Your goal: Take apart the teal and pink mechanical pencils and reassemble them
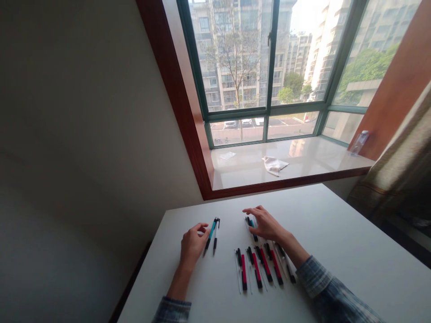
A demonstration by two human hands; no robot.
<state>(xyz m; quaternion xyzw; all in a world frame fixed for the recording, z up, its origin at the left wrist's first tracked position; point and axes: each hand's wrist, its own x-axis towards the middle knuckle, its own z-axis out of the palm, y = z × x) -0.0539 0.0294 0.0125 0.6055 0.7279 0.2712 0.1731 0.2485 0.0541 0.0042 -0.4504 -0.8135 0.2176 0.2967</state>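
Right hand [264,224] hides most of a small group of dark and teal pen parts [251,225]; their lower ends show below the thumb. Its thumb and index finger stand apart, loosely spread; contact with the parts cannot be made out. Right forearm and plaid sleeve [314,276] partly cover a dark pen barrel [290,270] at the end of the row; sleeve cut off by the frame edge.

Left hand [193,244] half curled beside a teal pen [210,235]; thumb tip meets its edge in view, but I cannot tell whether it grips or only touches. A white-and-black pen [216,237] lies just right of it, tips toward the wearer.

Nearer, four red-and-black pen barrels [244,272] lie in a row, black parts and thin refills between; too small to separate fully. All on a white table [340,237].

Beyond: pale windowsill [239,172] with crumpled white cloth or tissue [274,165], clear bottle [359,143] at the right end, curtain [393,152] partly cut off.
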